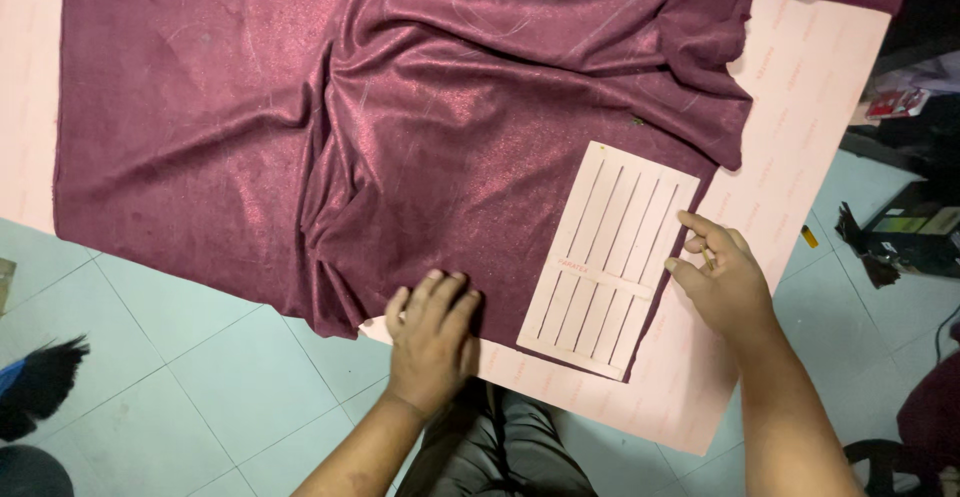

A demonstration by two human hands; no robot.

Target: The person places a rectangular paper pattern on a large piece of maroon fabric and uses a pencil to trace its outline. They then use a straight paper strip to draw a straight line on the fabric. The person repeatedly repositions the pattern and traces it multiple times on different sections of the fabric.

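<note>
My right hand (722,279) is nearer: its fingers pinch the right edge of the slotted pink template (608,257), long axis running near-to-far (tilted right), while my left hand (432,332) presses flat, fingers together, on the maroon fabric (300,127) just left.

Small tailoring or garment workshop, floor-level setup. Maroon shimmer fabric (300,107) is spread over a large pale pink board (800,87) laid on the pale tiled floor (170,357). A slotted pink marking template (608,257) is set on the fabric near the board's front edge. Clutter and dark equipment (900,227) are seen past the board's right edge.
</note>
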